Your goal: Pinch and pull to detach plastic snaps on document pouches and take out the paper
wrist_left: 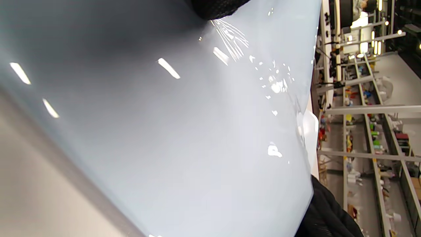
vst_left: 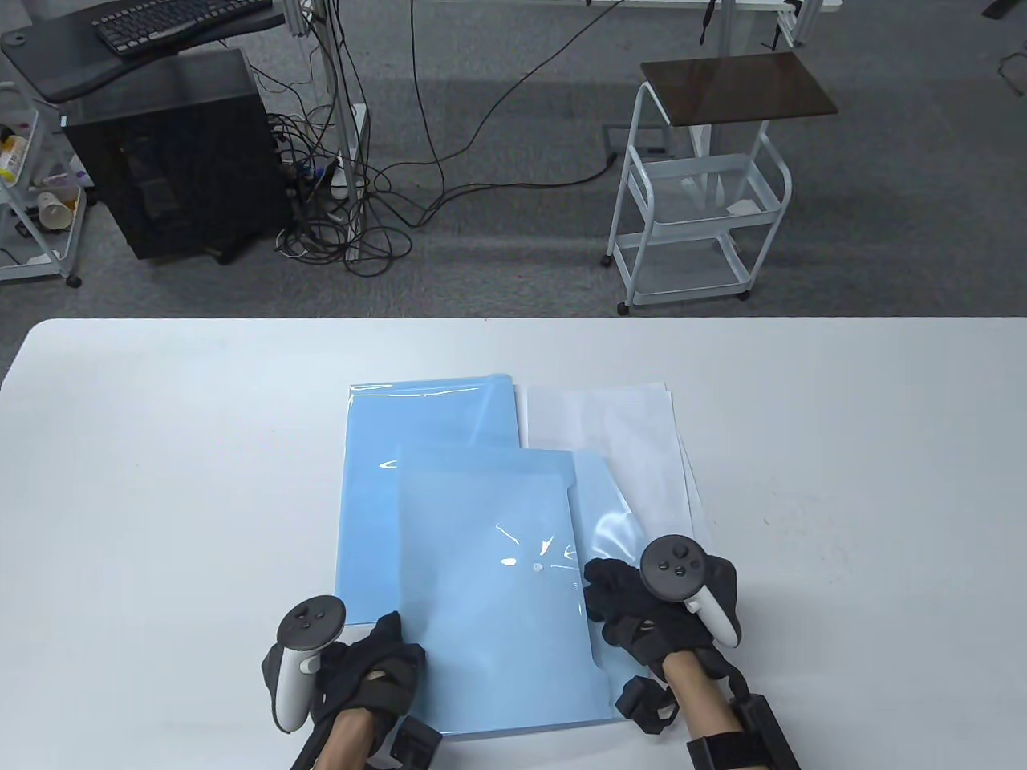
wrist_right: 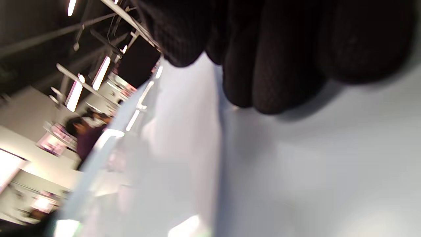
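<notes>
A light blue document pouch [vst_left: 489,609] lies at the table's near middle, on top of a second blue pouch [vst_left: 425,425]. Its small white snap [vst_left: 536,568] shows on the front. The translucent flap [vst_left: 614,521] stands open to the right. My left hand [vst_left: 393,642] grips the top pouch's left edge near its bottom corner, and one fingertip [wrist_left: 217,6] rests on the glossy pouch [wrist_left: 197,131]. My right hand [vst_left: 602,589] has curled fingers [wrist_right: 269,65] on the flap at the pouch's right side. Any paper inside the pouch is hidden.
White paper sheets [vst_left: 618,449] lie stacked to the right of the pouches, partly under the flap. The white table [vst_left: 160,481] has bare room left and right. Beyond its far edge stand a white cart [vst_left: 698,216] and a black computer case [vst_left: 176,152].
</notes>
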